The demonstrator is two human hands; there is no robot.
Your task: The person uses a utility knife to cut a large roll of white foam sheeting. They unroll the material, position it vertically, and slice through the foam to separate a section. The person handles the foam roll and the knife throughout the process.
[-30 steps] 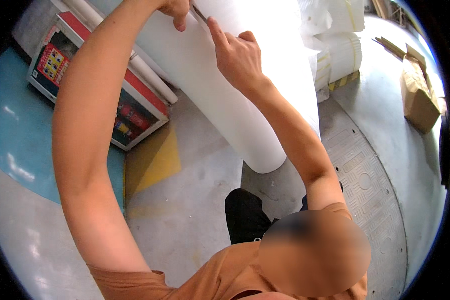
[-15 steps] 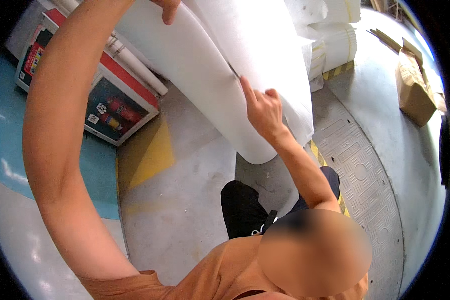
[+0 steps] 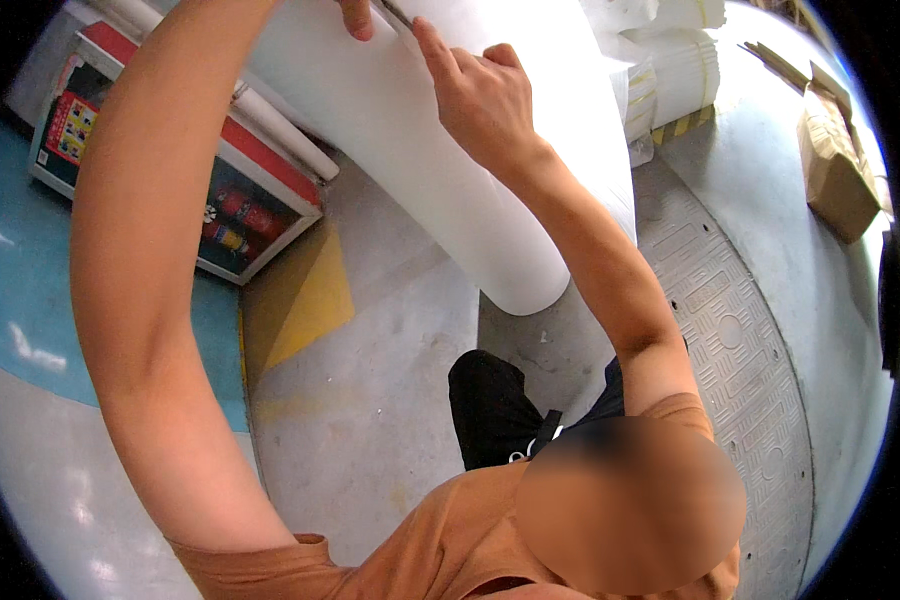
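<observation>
A large roll of white packing sheet (image 3: 440,190) slants from the top of the view toward my knees, its round end nearest me. My right hand (image 3: 485,100) is closed on a thin-bladed knife, forefinger stretched along it. The knife's narrow dark blade (image 3: 394,12) lies along the line where the roll meets the white sheet (image 3: 565,110) on its right. My left hand (image 3: 355,18) is at the top edge, just left of the blade. Only a digit or so of it shows, against the white sheet; its other fingers are out of view.
On the left stands a red-topped cabinet (image 3: 270,220) with fire extinguishers behind glass, and a white pipe (image 3: 290,135) beside it. Wrapped white stacks (image 3: 680,75) stand at the back right. Farther right is an open cardboard box (image 3: 835,170). A patterned metal floor plate (image 3: 730,310) lies right of me.
My right hand has slid up and left along the roll with the knife, and is now close to my left hand. The left hand has barely moved.
</observation>
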